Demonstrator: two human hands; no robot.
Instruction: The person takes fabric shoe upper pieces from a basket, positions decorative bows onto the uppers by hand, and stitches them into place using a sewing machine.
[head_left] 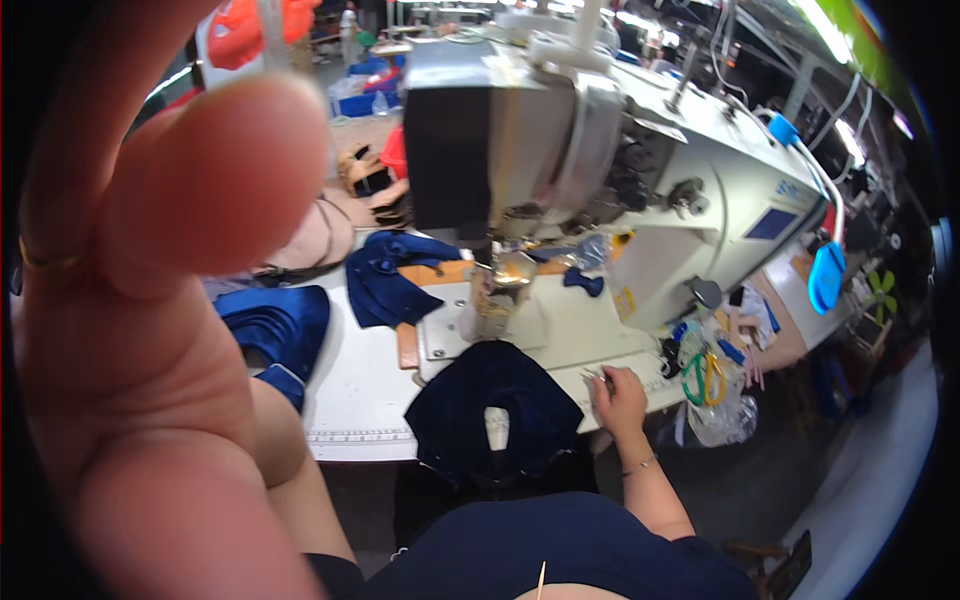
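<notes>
My left hand (pixel 170 330) is raised very close in front of the view and fills the left side, blurred. Its thumb stands apart from a finger that stretches up past the picture's edge, and nothing shows between them. A ring is on one finger. My right hand (pixel 621 398) rests at the table's front edge, fingers curled around something small and silvery that I cannot make out. Just left of it, a dark navy cloth piece (pixel 455 405) with a pale oval opening hangs partly over the edge, in front of the sewing machine (pixel 680 200).
More navy cloth (pixel 385 285) lies left of the needle area, with another folded navy piece (pixel 295 325) beside my left hand. Yellow-handled scissors (pixel 714 380), a clear plastic bag (pixel 725 420) and small oddments are at right. A blue tag-like piece (pixel 826 278) hangs from the machine.
</notes>
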